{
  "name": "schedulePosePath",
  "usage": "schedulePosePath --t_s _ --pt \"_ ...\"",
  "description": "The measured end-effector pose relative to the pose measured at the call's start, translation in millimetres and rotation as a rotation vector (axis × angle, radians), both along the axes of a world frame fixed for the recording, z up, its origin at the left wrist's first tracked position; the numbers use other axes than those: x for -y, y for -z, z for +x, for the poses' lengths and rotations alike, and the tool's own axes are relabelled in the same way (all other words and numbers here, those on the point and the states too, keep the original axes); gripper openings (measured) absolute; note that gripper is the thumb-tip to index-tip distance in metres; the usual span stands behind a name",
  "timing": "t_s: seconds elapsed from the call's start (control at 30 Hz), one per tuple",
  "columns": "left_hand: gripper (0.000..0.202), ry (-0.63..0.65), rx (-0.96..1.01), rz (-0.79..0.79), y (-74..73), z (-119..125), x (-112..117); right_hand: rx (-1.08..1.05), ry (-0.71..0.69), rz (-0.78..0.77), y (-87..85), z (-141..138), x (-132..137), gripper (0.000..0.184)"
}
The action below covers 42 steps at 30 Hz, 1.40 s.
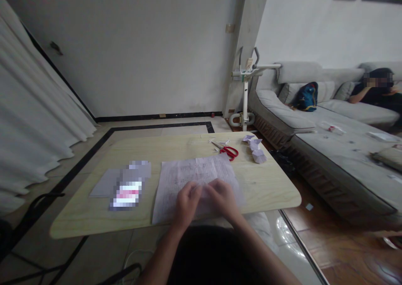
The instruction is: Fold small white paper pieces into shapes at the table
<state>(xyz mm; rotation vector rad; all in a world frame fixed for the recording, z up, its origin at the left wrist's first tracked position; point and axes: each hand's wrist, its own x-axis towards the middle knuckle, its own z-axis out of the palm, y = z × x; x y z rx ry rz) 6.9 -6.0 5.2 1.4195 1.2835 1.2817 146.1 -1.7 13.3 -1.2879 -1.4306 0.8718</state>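
Observation:
Both hands meet over a large printed sheet of paper (pixel 176 176) at the table's near edge. My left hand (pixel 188 199) is closed, with thumb and fingers pinched together. Opposite it, my right hand (pixel 223 195) is closed in a similar pinch, the fingertips of both almost touching. A bit of pale paper shows between them; whether it is part of the large sheet or a separate piece I cannot tell. Just beyond the sheet lie scissors (pixel 230 152) with red handles. Folded paper pieces (pixel 259 155) rest at the far right of the table.
Small paper scraps (pixel 224 142) lie near the scissor blades. On the left of the pale wooden table (pixel 84 214) are white papers (pixel 105 182) and a blurred-out item (pixel 127 193). A grey sofa (pixel 339 159), with a person (pixel 375 90) on it, stands to the right.

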Motion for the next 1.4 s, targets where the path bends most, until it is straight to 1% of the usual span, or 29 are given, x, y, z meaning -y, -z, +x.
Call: schedulePosePath --t_s 0.17,0.27,0.33,0.53,0.77,0.93,1.13,1.27,1.4 --pt "0.022 0.038 -0.001 0.028 0.1 1 -1 -0.034 -0.003 0.007 -0.5 -1 -1 0.014" --pt "0.022 0.058 -0.034 0.033 -1.1 1 -1 -0.046 0.002 0.031 -0.4 -1 -1 0.013" --pt "0.025 0.051 -0.06 0.031 -2.0 1 -1 -0.042 -0.005 0.043 -0.1 0 -1 0.014" --pt "0.031 0.064 -0.149 0.026 -5.1 -1 1 -0.006 -0.027 0.037 -3.4 2 0 0.013" --pt "0.032 0.072 -0.146 0.032 -7.0 0 2 -0.025 -0.059 -0.003 -8.7 3 2 0.018" --pt "0.03 0.089 -0.14 0.036 -4.2 -1 0 -0.046 -0.056 -0.025 -7.4 2 -2 0.013" --pt "0.033 0.121 -0.171 0.048 -3.8 -2 0 -0.064 -0.118 -0.062 -9.1 5 -8 0.012" --pt "0.034 0.124 -0.181 0.046 -4.9 -1 1 -0.021 -0.13 -0.038 -14.5 7 -8 0.013" --pt "0.034 0.102 -0.119 0.03 -6.6 1 2 0.008 -0.09 0.016 -15.4 6 -7 0.012"
